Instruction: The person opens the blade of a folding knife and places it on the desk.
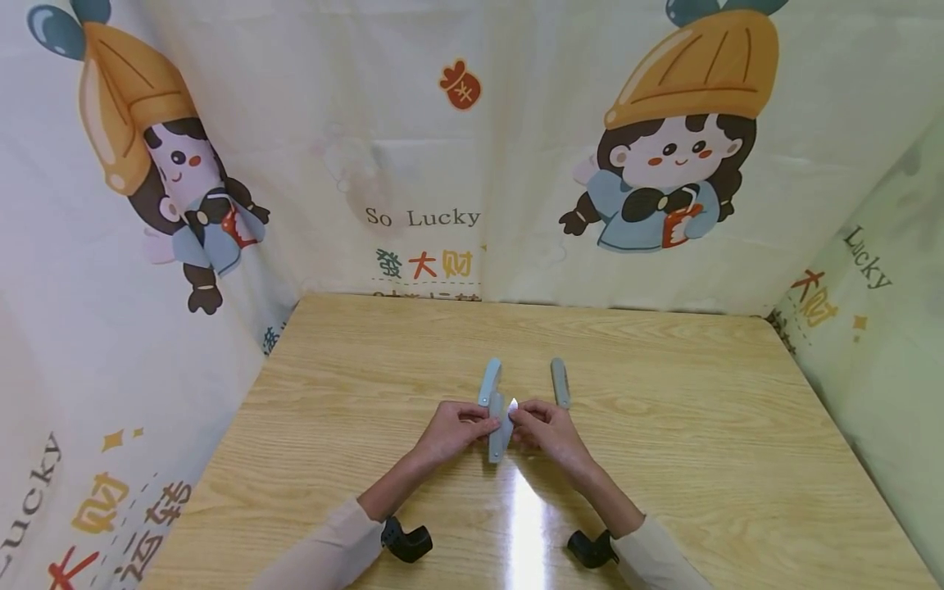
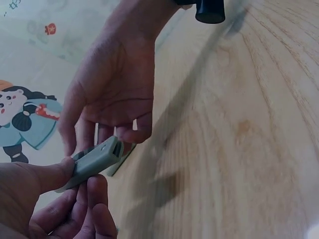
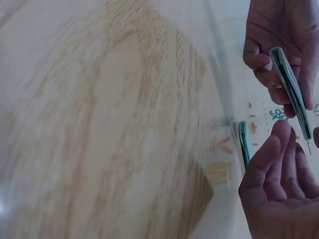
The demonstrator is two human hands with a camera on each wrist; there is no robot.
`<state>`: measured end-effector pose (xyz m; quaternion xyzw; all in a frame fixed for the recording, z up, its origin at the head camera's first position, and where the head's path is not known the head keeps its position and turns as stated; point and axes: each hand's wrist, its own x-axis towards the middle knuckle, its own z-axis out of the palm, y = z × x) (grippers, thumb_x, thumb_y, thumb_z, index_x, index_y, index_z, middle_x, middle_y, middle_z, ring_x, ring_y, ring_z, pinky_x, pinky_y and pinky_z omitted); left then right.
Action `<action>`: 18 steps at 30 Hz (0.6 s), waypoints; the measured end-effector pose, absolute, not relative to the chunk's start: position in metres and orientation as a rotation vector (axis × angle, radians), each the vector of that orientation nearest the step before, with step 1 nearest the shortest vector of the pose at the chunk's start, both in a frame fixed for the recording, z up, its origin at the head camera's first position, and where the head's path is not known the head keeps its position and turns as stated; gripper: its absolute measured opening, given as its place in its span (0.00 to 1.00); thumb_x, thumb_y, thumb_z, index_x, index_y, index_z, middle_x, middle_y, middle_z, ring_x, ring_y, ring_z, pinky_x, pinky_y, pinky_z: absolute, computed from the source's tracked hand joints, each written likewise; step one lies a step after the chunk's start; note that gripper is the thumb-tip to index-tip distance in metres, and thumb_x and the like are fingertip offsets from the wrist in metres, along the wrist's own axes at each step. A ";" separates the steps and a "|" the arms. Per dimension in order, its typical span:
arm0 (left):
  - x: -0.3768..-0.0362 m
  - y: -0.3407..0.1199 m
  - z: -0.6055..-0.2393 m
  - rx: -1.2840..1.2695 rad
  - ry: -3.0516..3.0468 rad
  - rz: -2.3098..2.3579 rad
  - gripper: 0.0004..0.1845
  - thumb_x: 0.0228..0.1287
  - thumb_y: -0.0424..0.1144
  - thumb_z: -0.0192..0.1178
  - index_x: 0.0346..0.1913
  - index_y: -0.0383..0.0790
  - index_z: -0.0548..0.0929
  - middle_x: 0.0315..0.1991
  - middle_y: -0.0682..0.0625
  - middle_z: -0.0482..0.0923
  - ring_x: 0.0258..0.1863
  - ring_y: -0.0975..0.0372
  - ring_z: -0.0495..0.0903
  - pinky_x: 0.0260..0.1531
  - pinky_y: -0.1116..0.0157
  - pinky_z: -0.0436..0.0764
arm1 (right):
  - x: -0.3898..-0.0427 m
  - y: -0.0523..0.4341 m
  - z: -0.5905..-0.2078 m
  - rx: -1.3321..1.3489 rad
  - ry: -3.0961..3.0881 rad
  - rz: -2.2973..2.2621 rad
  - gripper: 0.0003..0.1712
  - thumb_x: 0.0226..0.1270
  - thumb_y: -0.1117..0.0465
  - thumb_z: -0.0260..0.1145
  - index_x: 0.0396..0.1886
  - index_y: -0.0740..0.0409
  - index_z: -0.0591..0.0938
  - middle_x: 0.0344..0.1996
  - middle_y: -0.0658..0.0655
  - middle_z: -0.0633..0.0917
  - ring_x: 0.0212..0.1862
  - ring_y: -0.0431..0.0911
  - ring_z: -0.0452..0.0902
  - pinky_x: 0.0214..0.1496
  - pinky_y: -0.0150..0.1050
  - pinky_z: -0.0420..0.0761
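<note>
A folding knife with a grey-green handle (image 1: 496,426) is held above the table, its blade (image 1: 507,430) partly swung out. My left hand (image 1: 459,428) grips the handle between thumb and fingers, as the left wrist view shows near the handle's slotted end (image 2: 97,162). At the blade, my right hand (image 1: 544,430) pinches with thumb and fingertips; a bright glint shows there. The handle (image 3: 289,89) and thin blade tip appear in the right wrist view, the tip between the right thumb and fingers. Just beyond the left hand lies a light blue folding knife (image 1: 490,381).
A grey folding knife (image 1: 560,383) lies beyond the right hand on the wooden table (image 1: 664,393). A printed cloth (image 1: 531,164) hangs behind and at both sides. Black wrist cameras (image 1: 407,541) sit on both wrists.
</note>
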<state>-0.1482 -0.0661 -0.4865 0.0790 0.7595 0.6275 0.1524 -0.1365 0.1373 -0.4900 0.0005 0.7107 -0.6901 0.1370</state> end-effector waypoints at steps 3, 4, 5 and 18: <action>-0.146 -0.065 -0.486 0.284 2.153 1.815 0.13 0.68 0.36 0.68 0.45 0.26 0.88 0.33 0.45 0.87 0.31 0.59 0.84 0.30 0.66 0.79 | -0.137 0.137 -0.491 0.001 2.055 -1.995 0.18 0.77 0.58 0.64 0.52 0.72 0.81 0.34 0.57 0.87 0.35 0.49 0.83 0.38 0.40 0.83; -0.145 -0.066 -0.487 0.305 2.148 1.824 0.14 0.69 0.37 0.68 0.45 0.25 0.88 0.34 0.46 0.87 0.31 0.60 0.83 0.30 0.66 0.80 | -0.138 0.137 -0.492 0.002 2.055 -1.996 0.18 0.77 0.58 0.64 0.51 0.72 0.81 0.33 0.57 0.86 0.34 0.48 0.82 0.37 0.39 0.82; -0.145 -0.066 -0.487 0.345 2.151 1.833 0.15 0.69 0.38 0.68 0.44 0.25 0.87 0.34 0.46 0.87 0.31 0.61 0.84 0.30 0.66 0.81 | -0.138 0.137 -0.492 0.005 2.060 -1.993 0.18 0.76 0.59 0.64 0.50 0.72 0.81 0.32 0.57 0.86 0.34 0.47 0.82 0.36 0.38 0.82; -0.148 -0.067 -0.487 0.226 2.163 1.804 0.13 0.70 0.34 0.66 0.47 0.23 0.86 0.37 0.42 0.87 0.31 0.56 0.84 0.33 0.60 0.84 | -0.135 0.136 -0.489 0.069 2.105 -2.030 0.13 0.75 0.61 0.65 0.44 0.71 0.82 0.30 0.57 0.85 0.33 0.45 0.81 0.37 0.39 0.83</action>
